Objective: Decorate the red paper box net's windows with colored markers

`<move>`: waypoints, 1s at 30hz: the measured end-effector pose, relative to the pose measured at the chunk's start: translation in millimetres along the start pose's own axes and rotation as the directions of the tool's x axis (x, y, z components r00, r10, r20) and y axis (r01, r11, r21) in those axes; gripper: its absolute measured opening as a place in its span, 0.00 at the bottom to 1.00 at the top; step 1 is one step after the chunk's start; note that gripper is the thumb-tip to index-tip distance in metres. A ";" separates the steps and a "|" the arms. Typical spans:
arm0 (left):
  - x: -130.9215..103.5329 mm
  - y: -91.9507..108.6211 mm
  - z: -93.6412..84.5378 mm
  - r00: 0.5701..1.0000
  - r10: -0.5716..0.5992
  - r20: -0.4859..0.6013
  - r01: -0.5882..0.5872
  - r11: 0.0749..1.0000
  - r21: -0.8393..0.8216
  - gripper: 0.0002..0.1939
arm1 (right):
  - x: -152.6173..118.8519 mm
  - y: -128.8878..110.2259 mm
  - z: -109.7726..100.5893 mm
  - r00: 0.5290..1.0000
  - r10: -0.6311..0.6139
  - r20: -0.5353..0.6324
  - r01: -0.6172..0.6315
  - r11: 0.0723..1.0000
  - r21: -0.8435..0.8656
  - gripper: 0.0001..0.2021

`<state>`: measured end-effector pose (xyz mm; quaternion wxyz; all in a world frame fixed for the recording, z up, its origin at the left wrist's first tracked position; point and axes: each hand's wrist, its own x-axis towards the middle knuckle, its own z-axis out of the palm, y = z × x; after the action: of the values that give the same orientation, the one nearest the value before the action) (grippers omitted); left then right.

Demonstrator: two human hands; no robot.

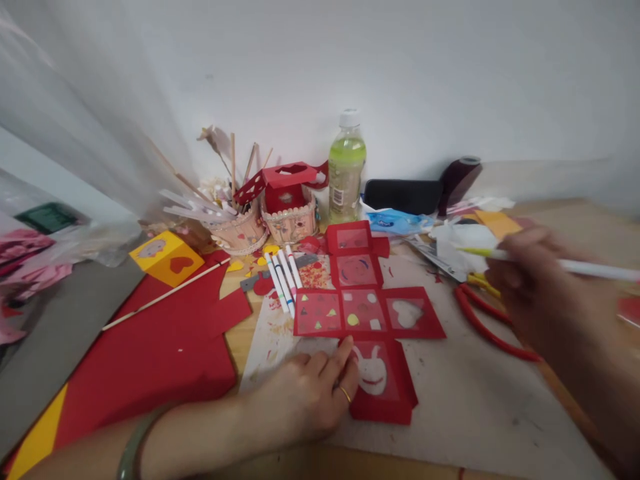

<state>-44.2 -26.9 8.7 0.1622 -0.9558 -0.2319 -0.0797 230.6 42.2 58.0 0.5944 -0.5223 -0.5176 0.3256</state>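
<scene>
A red paper box net [427, 319] lies unfolded in a cross shape, with clear windows bearing a white heart, small yellow shapes and a white smiling figure. My left hand [317, 387] rests at the lower left of it, fingers curled together on the edge of the bottom panel; the thumb is hidden. To the right, my right hand [533, 273] is raised above the table, closed around a white marker [595, 269] whose yellow-green tip points left. Several white markers [284, 283] lie side by side just left of the net.
Red-handled scissors [473, 320] lie under my right hand. At the back stand a bottle [347, 170], two decorated baskets [240, 230] and a black phone [403, 196]. Red paper sheets [165, 360], a thin stick [165, 295] and a yellow paper box [167, 258] are on the left.
</scene>
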 end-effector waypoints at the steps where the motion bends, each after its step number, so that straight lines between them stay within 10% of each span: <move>1: -0.1 0.2 0.2 1.000 0.000 0.005 0.000 1.000 0.004 0.16 | -2.0 3.0 1.6 0.998 0.061 0.025 -0.062 0.998 0.027 0.14; 9: -0.2 -0.3 -0.6 1.000 0.020 0.019 -0.020 1.000 0.010 0.16 | -11.7 17.3 11.0 0.939 0.272 0.208 -0.271 0.962 -0.036 0.12; 17: 1.3 -1.0 -3.0 1.000 0.016 0.000 -0.016 1.000 0.008 0.16 | -4.4 31.5 4.7 0.969 0.100 0.228 0.012 0.897 -0.443 0.15; 23: 0.2 0.3 -1.6 1.000 0.015 0.026 -0.016 1.000 0.026 0.16 | -7.3 26.6 8.2 0.884 -0.003 0.468 0.321 0.731 -0.602 0.13; 30: 1.7 0.0 -4.6 0.999 0.033 0.026 -0.034 0.999 0.027 0.15 | -8.0 29.6 3.2 0.884 0.009 0.468 0.299 0.758 -0.580 0.10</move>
<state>-43.0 -27.8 13.4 0.1736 -0.9582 -0.2188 -0.0616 230.1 42.8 27.2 0.2721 -0.5610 -0.7578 0.1923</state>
